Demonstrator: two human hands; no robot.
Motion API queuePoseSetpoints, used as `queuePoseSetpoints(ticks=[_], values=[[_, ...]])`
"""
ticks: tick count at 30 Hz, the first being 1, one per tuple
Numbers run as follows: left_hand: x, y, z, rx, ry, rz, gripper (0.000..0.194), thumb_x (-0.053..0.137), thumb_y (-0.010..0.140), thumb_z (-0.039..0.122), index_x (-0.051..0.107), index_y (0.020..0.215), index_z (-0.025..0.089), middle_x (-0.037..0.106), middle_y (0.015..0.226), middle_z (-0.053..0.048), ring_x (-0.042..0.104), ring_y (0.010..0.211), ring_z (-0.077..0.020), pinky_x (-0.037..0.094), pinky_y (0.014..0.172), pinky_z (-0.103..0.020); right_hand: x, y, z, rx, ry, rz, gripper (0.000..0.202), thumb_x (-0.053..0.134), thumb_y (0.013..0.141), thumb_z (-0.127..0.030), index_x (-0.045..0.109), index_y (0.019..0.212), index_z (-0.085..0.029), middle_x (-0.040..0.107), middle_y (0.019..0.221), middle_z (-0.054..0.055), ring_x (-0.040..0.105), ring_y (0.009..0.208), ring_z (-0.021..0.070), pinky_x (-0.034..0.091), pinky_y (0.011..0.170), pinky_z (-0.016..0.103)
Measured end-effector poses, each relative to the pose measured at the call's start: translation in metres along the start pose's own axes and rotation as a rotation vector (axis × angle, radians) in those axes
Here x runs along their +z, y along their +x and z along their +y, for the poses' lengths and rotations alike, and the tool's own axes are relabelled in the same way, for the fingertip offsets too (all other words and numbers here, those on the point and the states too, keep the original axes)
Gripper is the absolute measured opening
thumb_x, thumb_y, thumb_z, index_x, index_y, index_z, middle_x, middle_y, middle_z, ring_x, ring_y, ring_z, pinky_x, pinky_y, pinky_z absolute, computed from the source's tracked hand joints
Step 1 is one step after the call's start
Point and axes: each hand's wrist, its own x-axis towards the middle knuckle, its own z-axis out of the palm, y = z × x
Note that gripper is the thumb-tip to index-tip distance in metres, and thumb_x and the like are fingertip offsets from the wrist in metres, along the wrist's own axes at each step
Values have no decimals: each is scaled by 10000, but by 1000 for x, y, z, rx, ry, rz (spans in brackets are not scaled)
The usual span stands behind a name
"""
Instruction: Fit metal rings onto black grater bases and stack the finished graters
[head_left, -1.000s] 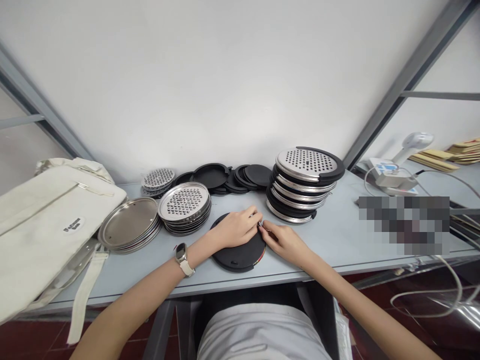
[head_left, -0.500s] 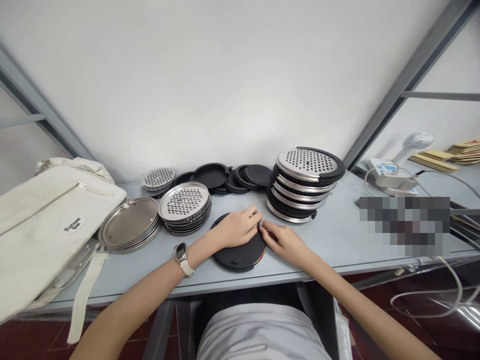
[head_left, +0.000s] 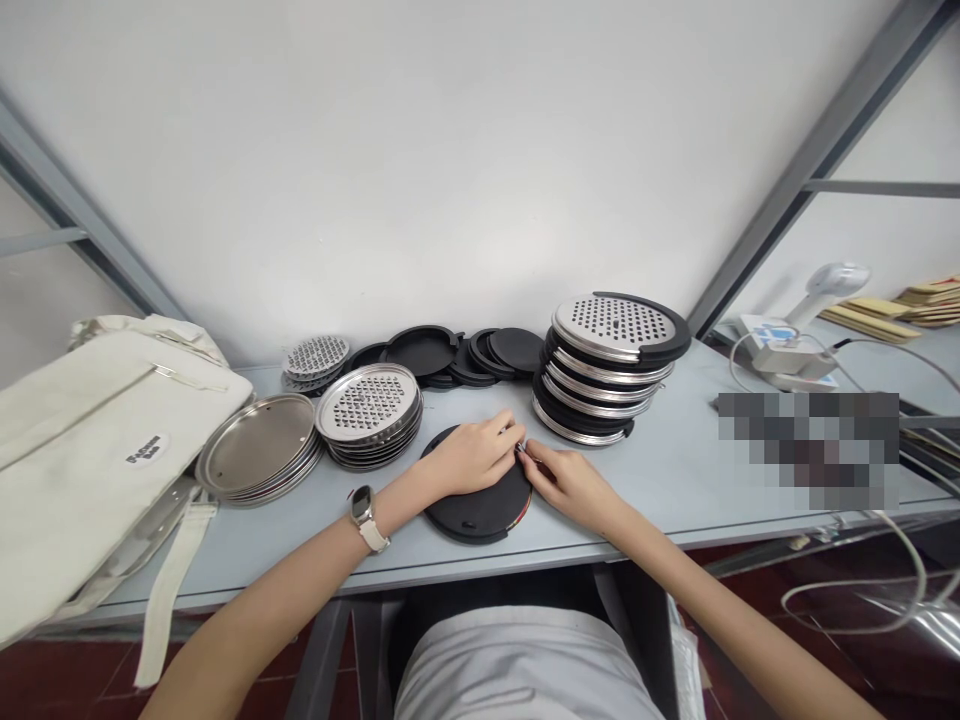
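Note:
A black round disc (head_left: 472, 510) lies flat near the front of the table, with a strip of red and yellow at its right edge. My left hand (head_left: 476, 455) rests across it, fingers curled over its upper right rim. At that same rim, my right hand (head_left: 566, 480) pinches a small shiny metal piece (head_left: 520, 449) between thumb and forefinger. The fingers hide most of this piece, so its kind cannot be made out. The fingertips of both hands nearly meet there.
Behind the disc stand a stack of perforated metal grater discs (head_left: 371, 405), several black round parts (head_left: 424, 352) and a tall stack of black-rimmed discs (head_left: 615, 325). Plain metal plates (head_left: 259, 440) and a cream backpack (head_left: 112, 430) are leftward. A white scanner (head_left: 836, 285) stands right.

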Motion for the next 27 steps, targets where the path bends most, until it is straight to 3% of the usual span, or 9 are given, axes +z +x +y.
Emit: queuePoseSetpoints(ticks=[27], values=[[2, -1, -1, 5, -7, 17, 169, 316, 949, 257, 463, 973, 176, 490, 973, -57, 524, 672, -150, 416, 540, -281, -1, -1, -1, 4, -11, 5, 245, 320, 962, -312, 485, 814, -209, 499, 578, -20, 435, 482, 126, 304, 521, 232]])
